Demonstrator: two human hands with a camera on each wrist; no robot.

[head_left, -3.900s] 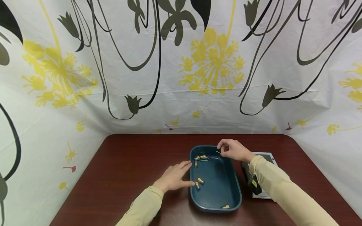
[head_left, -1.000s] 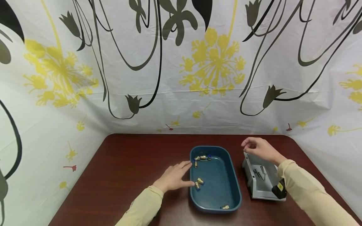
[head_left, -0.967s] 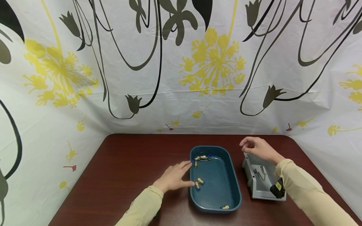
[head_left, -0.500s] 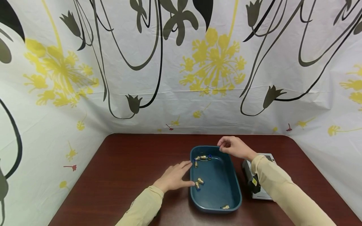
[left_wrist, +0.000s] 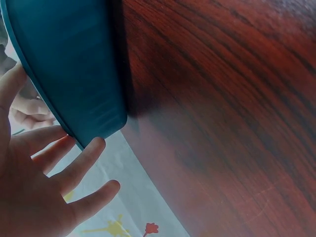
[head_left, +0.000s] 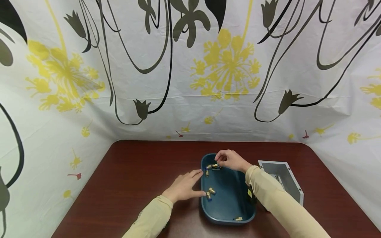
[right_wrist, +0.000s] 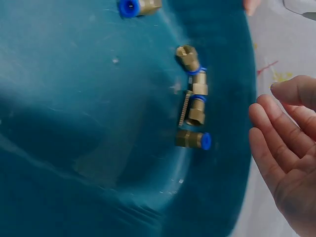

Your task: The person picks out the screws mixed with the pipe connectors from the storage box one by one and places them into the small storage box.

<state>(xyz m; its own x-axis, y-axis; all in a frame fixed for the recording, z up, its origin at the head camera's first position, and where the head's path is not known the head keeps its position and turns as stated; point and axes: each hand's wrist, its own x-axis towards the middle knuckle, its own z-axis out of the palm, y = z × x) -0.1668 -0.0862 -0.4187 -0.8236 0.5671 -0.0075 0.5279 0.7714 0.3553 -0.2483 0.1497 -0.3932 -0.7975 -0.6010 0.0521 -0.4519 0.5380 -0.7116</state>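
Fingers spread, my left hand (head_left: 186, 185) rests along the left rim of a teal tray (head_left: 229, 193); in the left wrist view the hand's fingertips touch the tray's outer wall. Over the tray's far end hovers my right hand (head_left: 232, 160), fingers loosely bent. Nothing shows between its thumb and fingers in the right wrist view. Below it, brass push-in fittings (right_wrist: 196, 113) with blue collars lie in a cluster, a thin screw (right_wrist: 184, 108) beside them. Two more fittings (head_left: 212, 190) sit near the left thumb, and another fitting (head_left: 238, 218) at the near end.
Right of the tray stands a grey box (head_left: 295, 177) with several screws (head_left: 279, 180) inside, partly hidden by the right sleeve. Both containers are on a dark red wooden table (head_left: 143, 168). A patterned cloth (head_left: 178, 82) hangs behind the table.
My right hand, pinching a thin screw over the tray earlier, went to the grey box, then came back left and now hovers above the far fittings. My left hand has stayed in place.
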